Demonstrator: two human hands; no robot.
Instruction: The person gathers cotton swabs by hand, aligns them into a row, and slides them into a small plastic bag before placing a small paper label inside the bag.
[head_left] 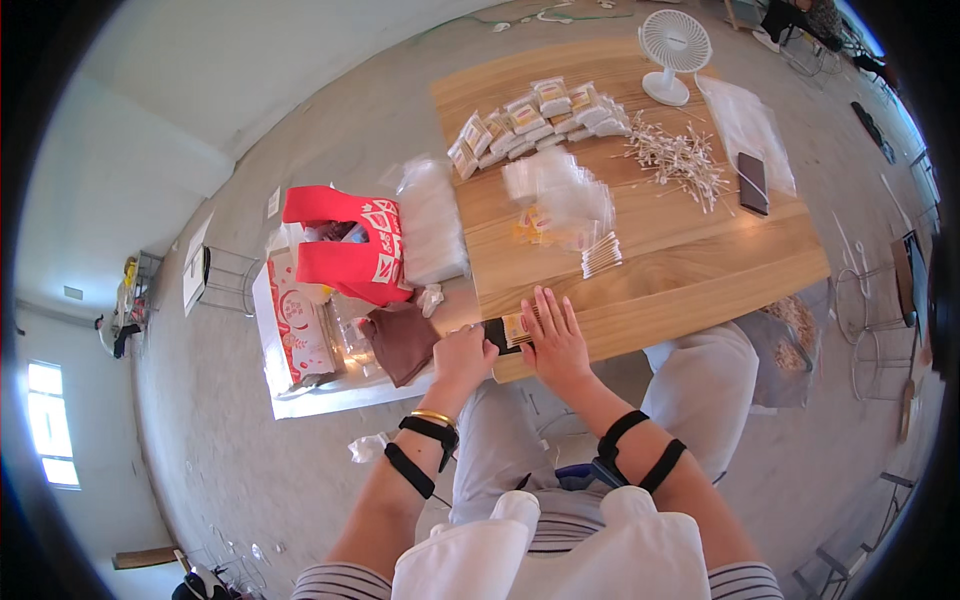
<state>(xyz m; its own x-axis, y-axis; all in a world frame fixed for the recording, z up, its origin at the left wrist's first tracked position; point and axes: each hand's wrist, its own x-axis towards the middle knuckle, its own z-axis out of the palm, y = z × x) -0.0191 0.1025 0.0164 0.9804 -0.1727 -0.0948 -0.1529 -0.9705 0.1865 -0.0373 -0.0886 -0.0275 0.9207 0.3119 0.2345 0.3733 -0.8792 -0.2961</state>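
At the table's near left corner, my left hand (465,358) is closed in a fist at the end of a small flat black object (496,335); its exact kind is unclear. My right hand (556,342) lies flat, fingers stretched, on a small packet with a yellow label (516,329), and covers part of it. The packet touches the black object. Beyond my right hand lies a short row of cotton swabs (601,256). Past it are spread clear bags (565,195) with yellow labels (535,226). Filled swab packets (525,118) are piled at the back.
A loose heap of cotton swabs (680,158), a white fan (675,50) and a dark phone-like object (752,184) occupy the right of the wooden table (700,265). At left are a red bag (345,245), a box (298,325), clear bags (432,225) and brown cloth (400,345).
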